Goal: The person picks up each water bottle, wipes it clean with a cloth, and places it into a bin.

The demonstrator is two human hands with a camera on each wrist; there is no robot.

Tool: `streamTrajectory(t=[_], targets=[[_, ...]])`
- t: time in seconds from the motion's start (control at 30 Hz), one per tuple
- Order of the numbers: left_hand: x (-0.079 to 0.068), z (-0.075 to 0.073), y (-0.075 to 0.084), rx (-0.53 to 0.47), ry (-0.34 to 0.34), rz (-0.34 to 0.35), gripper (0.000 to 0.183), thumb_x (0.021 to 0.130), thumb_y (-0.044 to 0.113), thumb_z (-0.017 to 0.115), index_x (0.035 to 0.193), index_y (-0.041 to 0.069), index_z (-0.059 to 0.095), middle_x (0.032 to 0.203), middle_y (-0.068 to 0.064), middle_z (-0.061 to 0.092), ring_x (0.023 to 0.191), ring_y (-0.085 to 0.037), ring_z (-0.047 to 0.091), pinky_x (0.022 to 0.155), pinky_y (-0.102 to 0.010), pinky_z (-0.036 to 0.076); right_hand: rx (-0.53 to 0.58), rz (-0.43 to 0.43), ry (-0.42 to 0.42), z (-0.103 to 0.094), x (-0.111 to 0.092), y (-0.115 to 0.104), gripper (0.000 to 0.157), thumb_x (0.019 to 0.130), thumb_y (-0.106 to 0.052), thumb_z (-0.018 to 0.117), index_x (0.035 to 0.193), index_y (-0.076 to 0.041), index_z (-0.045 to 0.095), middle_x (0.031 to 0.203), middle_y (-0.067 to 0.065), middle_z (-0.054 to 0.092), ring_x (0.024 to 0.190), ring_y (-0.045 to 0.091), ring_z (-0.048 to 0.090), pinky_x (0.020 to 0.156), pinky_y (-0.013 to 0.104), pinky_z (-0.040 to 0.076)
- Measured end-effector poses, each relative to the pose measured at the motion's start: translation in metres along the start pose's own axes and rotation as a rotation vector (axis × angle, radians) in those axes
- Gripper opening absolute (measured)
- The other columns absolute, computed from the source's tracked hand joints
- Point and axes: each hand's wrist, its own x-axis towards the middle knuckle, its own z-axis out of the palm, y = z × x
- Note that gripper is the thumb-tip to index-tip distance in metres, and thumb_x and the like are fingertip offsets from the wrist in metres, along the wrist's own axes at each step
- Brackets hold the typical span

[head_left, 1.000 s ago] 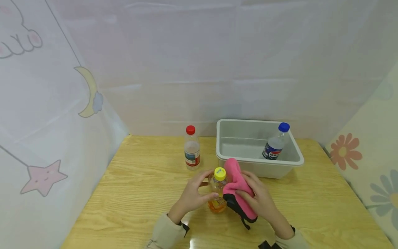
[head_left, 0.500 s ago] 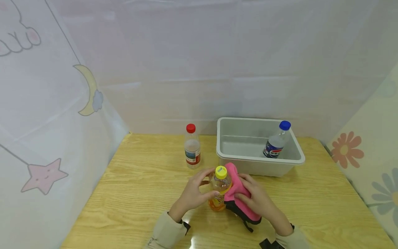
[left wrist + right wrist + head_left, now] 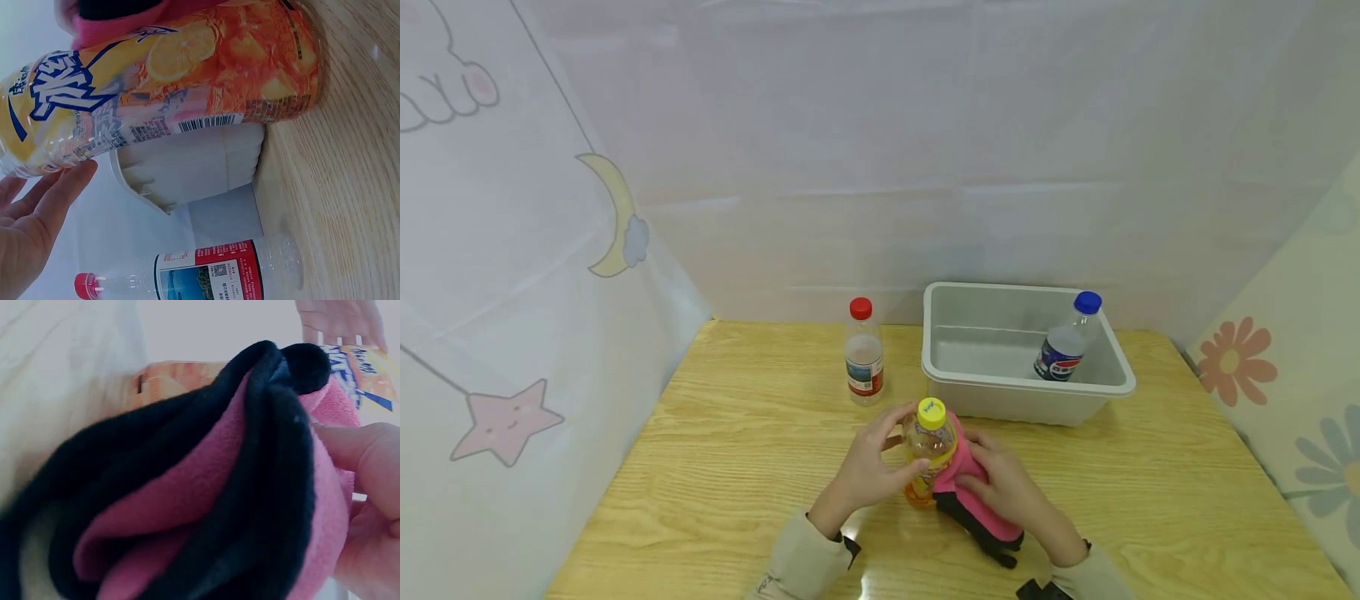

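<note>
Upright on the table is a clear iced tea bottle (image 3: 931, 440) with a yellow cap and an orange-yellow label. My left hand (image 3: 871, 463) grips its upper part from the left, thumb at the front. Pressed to the bottle's right side is a folded pink cloth with a black border (image 3: 979, 507), held by my right hand (image 3: 1013, 485). In the left wrist view, the bottle (image 3: 187, 75) fills the upper part, with fingertips (image 3: 75, 178) at its side. The right wrist view shows the bunched cloth (image 3: 169, 494) hiding much of the bottle.
Behind my left hand stands a clear bottle with a red cap (image 3: 864, 362). A light grey plastic bin (image 3: 1000, 398) sits at the back right, with a blue-capped Pepsi bottle (image 3: 1063, 346) leaning inside. Patterned cloth walls (image 3: 820, 150) enclose the wooden table (image 3: 722, 467).
The right hand and pink cloth have moved slightly left and down along the bottle, and less cloth shows above the fingers. The left hand stays on the bottle.
</note>
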Motion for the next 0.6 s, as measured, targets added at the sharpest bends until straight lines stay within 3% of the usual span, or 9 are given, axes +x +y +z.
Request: streamTrajectory(t=[0.13, 0.23, 0.47, 0.6], targets=[[0.000, 0.002, 0.001, 0.021, 0.030, 0.003, 0.058, 0.076, 0.002, 0.072, 0.125, -0.010, 0.044, 0.120, -0.024, 0.052, 0.106, -0.041, 0.052, 0.079, -0.043, 0.053, -0.031, 0.059, -0.109, 0.006, 0.000, 0.002, 0.035, 0.080, -0.012, 0.071, 0.110, 0.003, 0.062, 0.114, 0.016, 0.056, 0.098, 0.030, 0.058, 0.081, 0.044, 0.051], [0.000, 0.004, 0.001, 0.035, 0.063, -0.019, 0.058, 0.075, 0.003, 0.074, 0.125, -0.008, 0.046, 0.118, -0.021, 0.053, 0.105, -0.038, 0.053, 0.078, -0.041, 0.054, -0.049, 0.071, -0.145, 0.010, 0.000, 0.002, 0.035, 0.080, -0.012, 0.071, 0.109, 0.006, 0.061, 0.112, 0.018, 0.056, 0.099, 0.032, 0.058, 0.082, 0.046, 0.050], [0.001, 0.004, -0.001, 0.004, 0.078, -0.114, 0.056, 0.076, 0.003, 0.074, 0.125, -0.005, 0.048, 0.118, -0.019, 0.049, 0.109, -0.035, 0.051, 0.081, -0.042, 0.052, -0.034, 0.073, -0.100, 0.011, -0.004, 0.005, 0.038, 0.079, -0.012, 0.072, 0.113, 0.003, 0.061, 0.110, 0.012, 0.058, 0.097, 0.027, 0.059, 0.081, 0.043, 0.051], [0.000, 0.009, -0.021, -0.003, 0.069, -0.127, 0.061, 0.076, 0.006, 0.075, 0.129, 0.000, 0.047, 0.121, -0.017, 0.048, 0.111, -0.032, 0.049, 0.083, -0.041, 0.051, -0.018, 0.068, -0.061, 0.005, -0.008, 0.008, 0.039, 0.079, -0.011, 0.072, 0.115, 0.000, 0.061, 0.110, 0.008, 0.060, 0.097, 0.023, 0.059, 0.080, 0.041, 0.051]])
